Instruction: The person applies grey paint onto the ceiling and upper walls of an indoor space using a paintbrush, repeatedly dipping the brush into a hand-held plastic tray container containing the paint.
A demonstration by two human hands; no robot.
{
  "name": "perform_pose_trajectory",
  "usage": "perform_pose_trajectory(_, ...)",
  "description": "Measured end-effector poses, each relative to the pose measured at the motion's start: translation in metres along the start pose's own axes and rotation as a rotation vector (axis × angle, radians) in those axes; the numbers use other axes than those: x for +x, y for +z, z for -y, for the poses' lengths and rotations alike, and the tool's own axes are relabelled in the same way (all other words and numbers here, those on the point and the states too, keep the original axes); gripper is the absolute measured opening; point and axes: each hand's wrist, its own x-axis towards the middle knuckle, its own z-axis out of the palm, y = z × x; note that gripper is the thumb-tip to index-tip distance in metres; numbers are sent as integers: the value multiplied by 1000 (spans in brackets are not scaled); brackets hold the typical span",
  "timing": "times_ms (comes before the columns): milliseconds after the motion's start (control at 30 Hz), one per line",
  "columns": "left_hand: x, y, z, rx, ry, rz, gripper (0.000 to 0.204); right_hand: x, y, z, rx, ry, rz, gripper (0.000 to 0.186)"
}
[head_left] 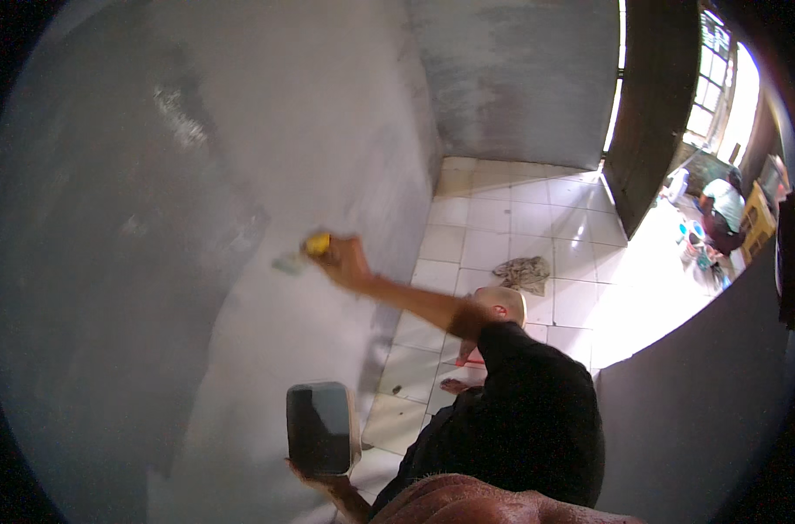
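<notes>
My right hand point(345, 262) is stretched out to the grey wall point(301, 113), closed around the yellow handle of a paintbrush point(317, 244). The brush is smeared by motion; its pale greenish head point(287, 263) is at the wall, though contact is hard to make out. Low in the view, my left hand point(320, 479) holds a rectangular tub point(354, 428) from below, with dark grey liquid like paint inside. Darker grey covers the wall's left part, while a paler area lies around the brush.
White floor tiles point(485, 210) lie beside the wall, with a crumpled cloth point(526, 274) and a pale bucket point(502, 302) on them. A dark door point(655, 122) stands ajar at right. Beyond it, a person point(725, 210) crouches near several containers and a yellow stool point(758, 223).
</notes>
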Motion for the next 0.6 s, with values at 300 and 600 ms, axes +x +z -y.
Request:
perform_pose_trajectory(300, -1, 15, 12, -15, -94, 67, 76, -162, 13, -7, 29, 309, 255, 22)
perform_pose_trajectory(600, -44, 31, 43, -28, -125, 84, 77, -199, -20, 8, 336, 660, 383, 20)
